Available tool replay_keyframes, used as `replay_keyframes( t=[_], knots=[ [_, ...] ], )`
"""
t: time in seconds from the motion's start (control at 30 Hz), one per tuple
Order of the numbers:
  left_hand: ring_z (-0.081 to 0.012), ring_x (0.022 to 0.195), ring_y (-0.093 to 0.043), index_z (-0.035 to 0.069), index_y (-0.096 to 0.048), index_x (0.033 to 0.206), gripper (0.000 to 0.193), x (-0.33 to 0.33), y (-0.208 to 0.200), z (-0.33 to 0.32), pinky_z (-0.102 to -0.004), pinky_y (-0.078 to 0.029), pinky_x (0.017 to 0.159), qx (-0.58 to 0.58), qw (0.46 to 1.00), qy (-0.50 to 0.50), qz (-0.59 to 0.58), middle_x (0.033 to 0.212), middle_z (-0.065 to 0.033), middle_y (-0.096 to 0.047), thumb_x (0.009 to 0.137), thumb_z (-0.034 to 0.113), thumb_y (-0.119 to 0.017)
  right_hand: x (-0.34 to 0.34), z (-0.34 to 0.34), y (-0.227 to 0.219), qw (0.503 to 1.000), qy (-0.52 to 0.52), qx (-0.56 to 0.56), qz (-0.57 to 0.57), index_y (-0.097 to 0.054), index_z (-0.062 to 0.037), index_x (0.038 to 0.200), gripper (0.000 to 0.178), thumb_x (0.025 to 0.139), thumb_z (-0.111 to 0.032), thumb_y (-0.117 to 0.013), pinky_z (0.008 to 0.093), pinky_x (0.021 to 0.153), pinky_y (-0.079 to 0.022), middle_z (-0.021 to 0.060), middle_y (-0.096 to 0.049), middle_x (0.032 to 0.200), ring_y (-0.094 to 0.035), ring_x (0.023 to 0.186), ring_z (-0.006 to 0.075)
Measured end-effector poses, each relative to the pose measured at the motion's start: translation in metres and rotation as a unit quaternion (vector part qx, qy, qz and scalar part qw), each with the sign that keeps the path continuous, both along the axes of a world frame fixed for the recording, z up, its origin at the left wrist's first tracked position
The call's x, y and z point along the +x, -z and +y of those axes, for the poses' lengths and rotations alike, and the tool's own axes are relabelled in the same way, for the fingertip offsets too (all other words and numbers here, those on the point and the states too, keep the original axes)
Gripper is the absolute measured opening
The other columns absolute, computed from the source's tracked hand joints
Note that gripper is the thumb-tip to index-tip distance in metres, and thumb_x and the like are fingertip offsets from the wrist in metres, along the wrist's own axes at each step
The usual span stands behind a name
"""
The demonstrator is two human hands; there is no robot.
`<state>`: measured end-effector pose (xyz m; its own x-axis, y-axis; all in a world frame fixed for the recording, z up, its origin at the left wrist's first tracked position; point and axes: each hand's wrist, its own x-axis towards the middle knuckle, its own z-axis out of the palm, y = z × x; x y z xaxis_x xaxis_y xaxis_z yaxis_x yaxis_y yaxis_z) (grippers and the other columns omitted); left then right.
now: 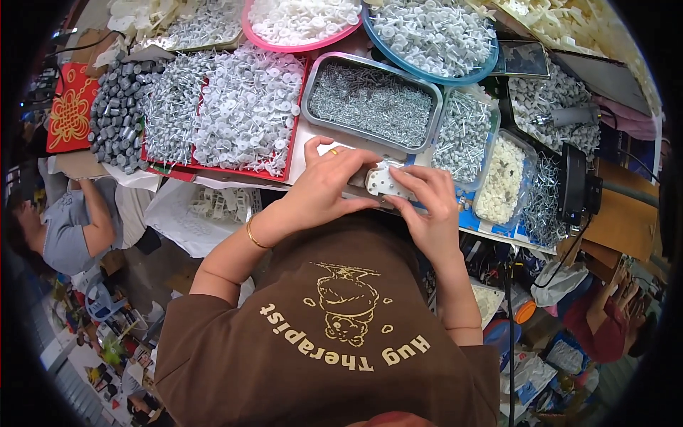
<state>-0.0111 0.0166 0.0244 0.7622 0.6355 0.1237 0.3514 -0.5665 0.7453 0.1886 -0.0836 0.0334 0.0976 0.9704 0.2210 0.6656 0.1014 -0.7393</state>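
Observation:
A small white block-like piece with rows of dots or holes is held between my two hands at the table's near edge. My right hand pinches it from the right, with thumb below and fingers on top. From the left, my left hand curls its thumb and index finger round the piece's near and far sides; the exact contact is partly hidden. Just beyond my hands lies a metal tray full of small screws. A red box of white disc-headed pins stands beyond my left hand.
Pink and blue basins of white parts stand at the back. Grey cylinders lie far left. At right are a clear container of cream pieces, loose metal pins and a black device. Other people sit at both sides.

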Motion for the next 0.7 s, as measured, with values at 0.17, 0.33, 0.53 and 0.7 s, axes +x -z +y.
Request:
replay_keyframes(
  t=[0.17, 0.33, 0.53, 0.7],
  knots=[
    [-0.0192, 0.097, -0.064, 0.013, -0.059, 0.117, 0.046, 0.004, 0.007, -0.001, -0.0475, -0.025, 0.105, 0.044, 0.999, -0.005, 0.024, 0.098, -0.0006, -0.066, 0.076, 0.017, -0.079, -0.003, 0.002, 0.003, 1.000, 0.019, 0.017, -0.005, -0.073, -0.0093, 0.114, 0.041, 0.074, -0.009, -0.081, 0.0375, 0.086, -0.047, 0.0083, -0.068, 0.107, -0.058, 0.096, 0.0276],
    [-0.0188, 0.095, -0.065, 0.012, -0.059, 0.113, 0.043, 0.010, 0.010, -0.008, -0.0475, -0.025, 0.105, 0.055, 0.998, -0.032, 0.020, 0.096, -0.0004, -0.064, 0.075, 0.014, -0.078, -0.002, 0.003, 0.001, 1.000, 0.016, 0.006, 0.004, -0.073, -0.0095, 0.115, 0.041, 0.075, -0.009, -0.081, 0.0373, 0.085, -0.047, 0.0081, -0.068, 0.107, -0.058, 0.096, 0.0275],
    [-0.0177, 0.093, -0.064, 0.011, -0.057, 0.122, 0.051, 0.011, 0.008, -0.013, -0.0464, -0.026, 0.105, 0.024, 0.998, -0.053, 0.015, 0.099, -0.0011, -0.065, 0.077, 0.019, -0.080, -0.003, 0.002, -0.005, 1.000, 0.022, -0.009, -0.013, -0.072, -0.0082, 0.114, 0.040, 0.075, -0.010, -0.081, 0.0380, 0.086, -0.047, 0.0092, -0.067, 0.110, -0.058, 0.097, 0.0278],
    [-0.0168, 0.093, -0.064, 0.011, -0.059, 0.126, 0.053, 0.009, -0.007, -0.009, -0.0450, -0.025, 0.105, -0.016, 1.000, -0.026, -0.005, 0.102, -0.0016, -0.066, 0.080, 0.026, -0.081, 0.007, -0.004, -0.027, 0.998, 0.051, -0.045, -0.016, -0.072, -0.0073, 0.114, 0.039, 0.077, -0.011, -0.081, 0.0391, 0.086, -0.047, 0.0112, -0.064, 0.113, -0.058, 0.098, 0.0291]
  ],
)
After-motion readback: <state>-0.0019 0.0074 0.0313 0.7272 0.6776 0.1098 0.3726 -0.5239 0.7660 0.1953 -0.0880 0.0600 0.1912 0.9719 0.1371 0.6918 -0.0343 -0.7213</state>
